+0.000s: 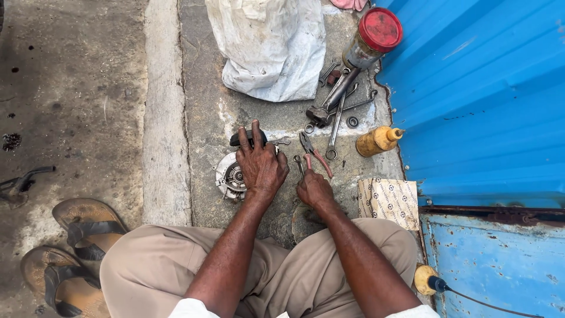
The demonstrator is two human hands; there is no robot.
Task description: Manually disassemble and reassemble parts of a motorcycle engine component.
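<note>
My left hand lies flat on a round metal machine part on the concrete ground, fingers spread over a dark handle-like piece at its far edge. My right hand is closed around a small metal tool whose tip sticks out toward the part. Red-handled pliers lie just beyond my right hand.
Spanners, a hammer-like tool and rings lie scattered farther off. A red-lidded jar, a yellow bottle, a white sack, a printed paper packet, a blue metal wall and sandals surround me.
</note>
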